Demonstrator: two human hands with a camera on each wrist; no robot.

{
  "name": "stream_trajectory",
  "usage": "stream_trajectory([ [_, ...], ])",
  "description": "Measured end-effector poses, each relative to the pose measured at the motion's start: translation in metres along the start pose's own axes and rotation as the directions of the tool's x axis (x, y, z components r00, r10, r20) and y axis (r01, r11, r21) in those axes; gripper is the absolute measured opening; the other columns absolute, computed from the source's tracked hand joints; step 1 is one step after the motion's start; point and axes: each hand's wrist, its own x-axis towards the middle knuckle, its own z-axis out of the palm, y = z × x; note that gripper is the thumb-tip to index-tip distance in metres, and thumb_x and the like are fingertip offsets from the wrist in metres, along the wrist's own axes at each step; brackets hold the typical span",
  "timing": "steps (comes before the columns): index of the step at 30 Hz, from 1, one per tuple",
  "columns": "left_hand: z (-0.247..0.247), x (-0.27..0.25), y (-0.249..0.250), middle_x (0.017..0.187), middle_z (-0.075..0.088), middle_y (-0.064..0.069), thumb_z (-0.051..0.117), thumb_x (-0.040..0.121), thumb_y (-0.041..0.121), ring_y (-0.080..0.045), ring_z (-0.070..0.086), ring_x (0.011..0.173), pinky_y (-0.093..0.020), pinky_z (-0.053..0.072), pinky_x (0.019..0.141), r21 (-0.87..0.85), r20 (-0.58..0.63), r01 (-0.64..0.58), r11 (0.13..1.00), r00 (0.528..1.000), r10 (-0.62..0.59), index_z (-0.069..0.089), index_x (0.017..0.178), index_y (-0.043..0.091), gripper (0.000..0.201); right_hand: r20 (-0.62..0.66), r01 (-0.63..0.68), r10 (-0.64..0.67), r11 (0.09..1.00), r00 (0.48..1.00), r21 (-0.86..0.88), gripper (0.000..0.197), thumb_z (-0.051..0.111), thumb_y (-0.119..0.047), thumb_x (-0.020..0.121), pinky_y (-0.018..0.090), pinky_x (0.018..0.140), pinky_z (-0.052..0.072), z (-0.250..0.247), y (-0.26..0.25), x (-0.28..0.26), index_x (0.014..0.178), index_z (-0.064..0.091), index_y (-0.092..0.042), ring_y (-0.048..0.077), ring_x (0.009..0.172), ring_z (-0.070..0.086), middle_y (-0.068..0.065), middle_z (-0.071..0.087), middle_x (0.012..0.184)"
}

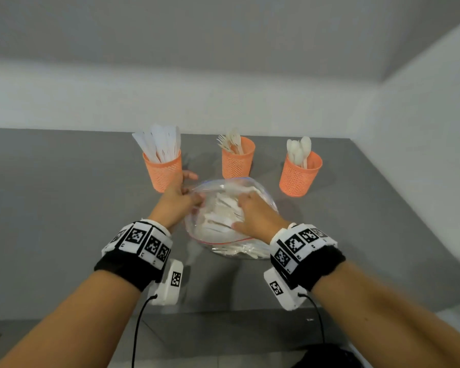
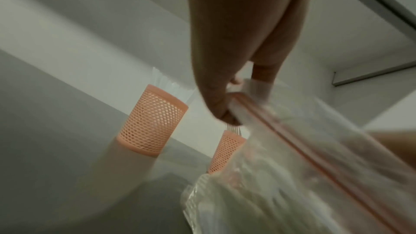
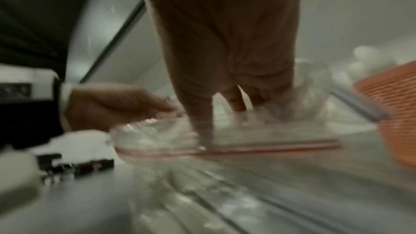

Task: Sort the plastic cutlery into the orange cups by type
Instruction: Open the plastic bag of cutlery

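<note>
1. Left hand: pinches the zip edge of the clear bag between thumb and fingers, as the left wrist view shows, holding the mouth up at its left corner.
2. Right hand: fingers reach down into the bag's open mouth among the white cutlery; the right wrist view is blurred, so whether they grasp a piece cannot be told.
3. Bag: lies on the grey table between and under both hands, red zip strip toward the person.
4. Knife cup: orange mesh, just beyond the left hand, holding white knives upright.
5. Fork cup: beyond the bag, ahead of both hands, holding forks.
6. Spoon cup: beyond and to the right of the right hand, holding spoons.
7. Wristbands: black-and-white marker bands on both wrists.
</note>
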Motion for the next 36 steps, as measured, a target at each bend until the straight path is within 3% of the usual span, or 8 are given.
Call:
stream_trajectory([
  [4,0.004,0.002,-0.006,0.087,0.051,-0.009,0.04,0.076,-0.018,-0.02,0.048,0.081,-0.012,0.035,0.067,0.441,0.102,-0.243,0.864,0.97,0.221,0.062,0.069,0.018,0.043,0.217,-0.193,0.191,0.981,0.957,-0.013,0.083,0.071,-0.04,0.076,0.03,0.1,0.037,0.008,0.026,0.002,0.137,0.03,-0.002,0.027,0.126,0.046,0.011,0.047,0.137],
  [6,0.007,0.002,-0.015,0.101,0.048,-0.017,0.041,0.084,-0.01,-0.026,0.048,0.09,-0.019,0.036,0.075,0.588,0.125,-0.188,0.787,0.982,0.141,0.07,0.098,0.007,0.036,0.286,-0.15,0.161,0.987,0.945,-0.06,0.082,0.074,-0.037,0.073,0.028,0.095,0.04,0.011,0.027,0.003,0.136,0.032,-0.003,0.027,0.122,0.049,0.01,0.051,0.132],
  [10,0.002,0.0,-0.025,0.129,0.033,-0.013,0.053,0.081,0.001,-0.03,0.046,0.116,-0.03,0.034,0.104,0.643,0.188,-0.024,0.766,0.974,-0.128,0.034,0.144,0.021,0.068,0.17,-0.062,0.078,0.993,0.982,-0.096,0.093,0.079,-0.034,0.065,0.034,0.103,0.039,0.021,0.023,-0.002,0.139,0.028,-0.009,0.026,0.124,0.047,0.009,0.049,0.136],
  [13,-0.002,0.002,-0.026,0.128,0.035,-0.011,0.056,0.076,-0.002,-0.032,0.049,0.114,-0.039,0.043,0.102,0.601,0.181,0.052,0.798,0.963,-0.199,0.031,0.144,0.025,0.077,0.113,0.028,-0.014,0.992,0.993,-0.126,0.1,0.078,-0.036,0.066,0.033,0.108,0.03,0.027,0.021,-0.005,0.144,0.022,-0.011,0.024,0.133,0.037,0.007,0.038,0.145],
  [18,-0.006,0.006,-0.027,0.137,0.044,-0.008,0.068,0.07,0.0,-0.026,0.05,0.121,-0.042,0.045,0.101,0.378,0.213,0.029,0.925,0.97,-0.117,0.037,0.138,0.028,0.08,0.012,0.234,-0.239,0.934,0.971,-0.271,0.078,0.074,-0.038,0.069,0.035,0.1,0.039,0.035,0.016,-0.01,0.132,0.037,-0.011,0.024,0.115,0.044,0.007,0.043,0.126],
  [22,-0.009,0.007,-0.033,0.134,0.047,-0.01,0.068,0.061,0.007,-0.028,0.054,0.115,-0.043,0.048,0.097,0.422,0.256,0.096,0.902,0.941,-0.22,0.033,0.139,0.031,0.089,0.029,0.174,-0.172,0.962,0.985,-0.211,0.087,0.071,-0.04,0.074,0.033,0.103,0.036,0.045,0.016,-0.011,0.143,0.023,-0.014,0.023,0.121,0.044,0.007,0.043,0.132],
  [31,-0.022,0.006,-0.028,0.131,0.05,-0.007,0.056,0.054,0.012,-0.026,0.055,0.113,-0.043,0.049,0.097,0.537,0.368,0.06,0.841,0.881,-0.297,0.035,0.141,0.035,0.093,0.173,-0.017,0.029,0.997,0.985,-0.071,0.072,0.071,-0.029,0.07,0.034,0.1,0.042,0.029,0.026,0.013,0.134,0.04,-0.012,0.024,0.119,0.05,0.005,0.053,0.13],
  [36,-0.028,0.008,-0.024,0.129,0.051,-0.007,0.059,0.055,0.012,-0.026,0.057,0.108,-0.041,0.051,0.094,0.565,0.403,0.026,0.825,0.863,-0.303,0.029,0.143,0.037,0.096,0.233,-0.086,0.068,0.994,0.97,0.07,0.045,0.071,-0.018,0.068,0.036,0.089,0.05,0.02,0.027,0.021,0.111,0.059,-0.01,0.024,0.101,0.061,0.006,0.066,0.108],
])
